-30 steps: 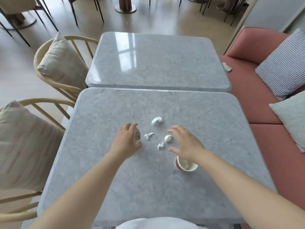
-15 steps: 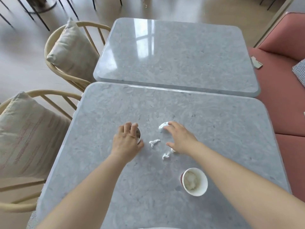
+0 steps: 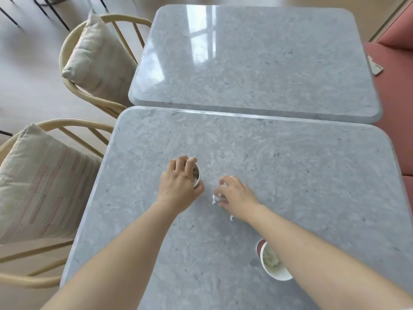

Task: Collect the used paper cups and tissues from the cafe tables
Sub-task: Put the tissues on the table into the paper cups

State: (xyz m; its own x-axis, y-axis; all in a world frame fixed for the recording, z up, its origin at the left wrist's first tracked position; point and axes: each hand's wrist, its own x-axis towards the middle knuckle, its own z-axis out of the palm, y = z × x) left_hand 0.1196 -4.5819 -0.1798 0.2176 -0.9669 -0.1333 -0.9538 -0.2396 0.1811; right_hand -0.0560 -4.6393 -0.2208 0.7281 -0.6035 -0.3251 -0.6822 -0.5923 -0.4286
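Observation:
On the near grey marble table (image 3: 312,175), my left hand (image 3: 178,182) grips a small paper cup (image 3: 196,175) from above, fingers curled round its rim. My right hand (image 3: 237,195) is curled over crumpled white tissues (image 3: 215,199), pinching them against the tabletop; one scrap pokes out at its left side. Another small tissue scrap (image 3: 232,218) lies by my right wrist. A second paper cup (image 3: 271,261), white inside with a reddish outside and a tissue wad in it, stands under my right forearm near the front.
A second grey table (image 3: 257,63) adjoins at the back. Two wooden chairs with beige cushions (image 3: 40,180) (image 3: 96,57) stand at the left. A pink sofa (image 3: 397,63) runs along the right, with a small flat object (image 3: 376,68) on its seat.
My right hand has drawn back toward me from the far tissue, gathering tissues beneath it. The left hand stays on its cup. The view has tilted further down.

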